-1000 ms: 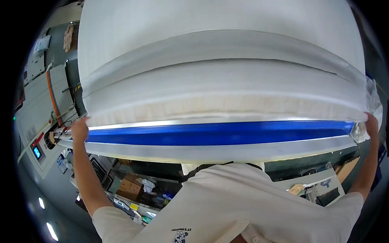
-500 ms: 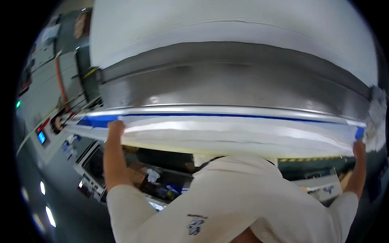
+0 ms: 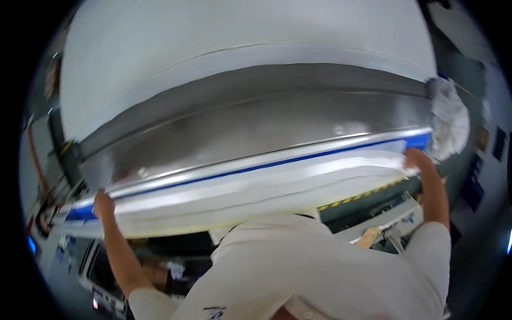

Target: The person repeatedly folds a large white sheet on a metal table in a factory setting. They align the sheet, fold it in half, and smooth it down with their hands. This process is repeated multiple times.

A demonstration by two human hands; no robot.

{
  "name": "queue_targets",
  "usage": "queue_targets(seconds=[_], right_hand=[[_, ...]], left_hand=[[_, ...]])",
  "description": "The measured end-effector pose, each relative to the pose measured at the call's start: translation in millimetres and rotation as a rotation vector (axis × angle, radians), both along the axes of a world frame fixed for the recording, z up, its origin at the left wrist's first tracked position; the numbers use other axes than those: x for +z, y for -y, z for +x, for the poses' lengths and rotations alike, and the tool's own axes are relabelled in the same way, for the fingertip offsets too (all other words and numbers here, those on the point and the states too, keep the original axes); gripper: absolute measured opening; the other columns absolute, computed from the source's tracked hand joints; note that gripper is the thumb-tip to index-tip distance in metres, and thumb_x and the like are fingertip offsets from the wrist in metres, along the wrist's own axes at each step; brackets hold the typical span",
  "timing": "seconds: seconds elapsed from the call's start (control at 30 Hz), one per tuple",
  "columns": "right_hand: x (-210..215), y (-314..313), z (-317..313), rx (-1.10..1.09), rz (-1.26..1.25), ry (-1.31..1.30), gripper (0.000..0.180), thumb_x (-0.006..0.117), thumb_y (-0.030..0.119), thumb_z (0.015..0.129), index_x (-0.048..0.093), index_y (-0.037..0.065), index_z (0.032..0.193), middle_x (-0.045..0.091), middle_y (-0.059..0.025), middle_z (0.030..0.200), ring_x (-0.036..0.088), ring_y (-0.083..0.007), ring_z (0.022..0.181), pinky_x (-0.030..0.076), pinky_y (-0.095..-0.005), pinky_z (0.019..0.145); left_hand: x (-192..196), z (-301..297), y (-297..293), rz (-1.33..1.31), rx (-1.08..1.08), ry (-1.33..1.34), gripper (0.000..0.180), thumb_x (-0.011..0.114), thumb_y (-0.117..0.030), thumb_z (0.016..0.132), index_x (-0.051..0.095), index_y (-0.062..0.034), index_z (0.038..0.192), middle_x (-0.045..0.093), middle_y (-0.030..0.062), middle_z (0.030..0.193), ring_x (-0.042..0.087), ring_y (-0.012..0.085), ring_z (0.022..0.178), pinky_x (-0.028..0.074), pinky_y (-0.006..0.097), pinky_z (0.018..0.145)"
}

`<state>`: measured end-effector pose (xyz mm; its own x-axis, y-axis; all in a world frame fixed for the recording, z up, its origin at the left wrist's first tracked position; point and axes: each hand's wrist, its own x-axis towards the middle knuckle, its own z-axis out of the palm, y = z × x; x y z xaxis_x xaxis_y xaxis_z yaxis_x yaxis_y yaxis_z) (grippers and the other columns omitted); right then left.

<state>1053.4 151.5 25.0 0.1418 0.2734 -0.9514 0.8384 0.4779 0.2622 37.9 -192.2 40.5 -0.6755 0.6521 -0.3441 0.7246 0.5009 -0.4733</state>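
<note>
A wide white sheet [image 3: 256,194] stretches across the front of a big machine, just below a thin blue strip [image 3: 298,160]. My left hand [image 3: 103,204] grips the sheet's left end, near the blue strip's left corner. At the sheet's right end my right hand [image 3: 418,159] is closed on its edge. Both arms are stretched up and out. My white shirt [image 3: 298,266] fills the lower middle of the view.
Above the sheet runs a long curved shiny metal trough [image 3: 256,128], and above that a broad white surface [image 3: 240,48]. Bunched white cloth [image 3: 450,120] hangs at the machine's right end. Yellow-black hazard tape [image 3: 362,194] and floor equipment lie below.
The wide blue band has shrunk to a thin strip, and the grey metal trough now shows above it. The whole view has tilted, with my left hand lower and my right hand higher.
</note>
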Motion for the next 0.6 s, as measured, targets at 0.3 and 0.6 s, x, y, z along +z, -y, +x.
queue_targets(seconds=[0.3, 0.6], right_hand=[[38, 24, -9, 0.004, 0.285, 0.119, 0.017, 0.058, 0.013, 0.070, 0.067, 0.010, 0.084, 0.066, -0.0131, 0.091, 0.062, -0.0319, 0.087, 0.051, -0.0422, 0.075], [-6, 38, -124, -0.007, 0.601, -0.331, 0.013, 0.053, 0.010, 0.072, 0.061, 0.005, 0.080, 0.063, -0.0200, 0.082, 0.060, -0.0382, 0.080, 0.049, -0.0468, 0.071]], left_hand=[[-9, 85, -67, 0.049, 0.170, 0.034, 0.028, 0.046, -0.021, 0.085, 0.061, -0.0160, 0.108, 0.064, 0.0129, 0.103, 0.061, 0.0342, 0.093, 0.048, 0.045, 0.076], [-57, 73, -81, 0.506, -0.115, -0.009, 0.032, 0.052, -0.023, 0.084, 0.058, -0.0029, 0.108, 0.059, 0.0181, 0.103, 0.056, 0.0330, 0.094, 0.045, 0.042, 0.082]])
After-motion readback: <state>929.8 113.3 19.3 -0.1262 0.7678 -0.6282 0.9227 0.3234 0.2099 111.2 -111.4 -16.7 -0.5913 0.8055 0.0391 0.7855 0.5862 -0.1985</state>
